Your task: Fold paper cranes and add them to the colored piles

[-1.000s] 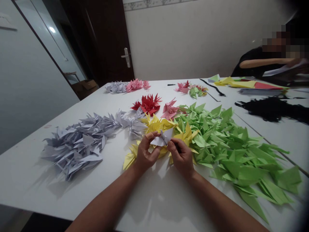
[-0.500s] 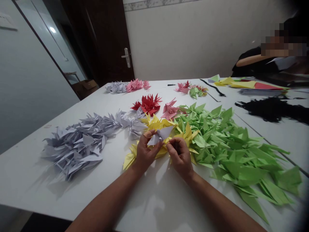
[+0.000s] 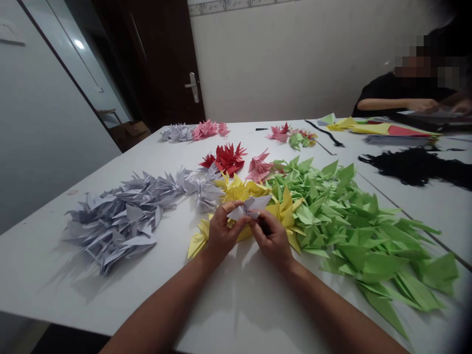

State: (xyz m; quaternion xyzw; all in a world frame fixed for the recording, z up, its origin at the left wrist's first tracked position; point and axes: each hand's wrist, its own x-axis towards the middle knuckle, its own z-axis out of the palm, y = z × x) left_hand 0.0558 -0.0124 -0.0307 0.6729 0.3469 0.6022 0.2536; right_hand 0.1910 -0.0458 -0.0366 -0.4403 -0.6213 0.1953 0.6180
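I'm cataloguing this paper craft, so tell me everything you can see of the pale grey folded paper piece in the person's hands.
The pale grey folded paper piece is a small origami form of thin, matte-looking paper, with pointed flaps angling outward to both sides. Its full shape is partly hidden. The fingers of the left hand and right hand pinch it from either side, holding it over yellow folded paper pieces.

2 bare forearms (image 3: 158, 307) angle in from the bottom of the frame, wrists bent inward, as the curled left hand (image 3: 224, 233) and curled right hand (image 3: 271, 241) meet at centre, pinching, knuckles up, almost touching
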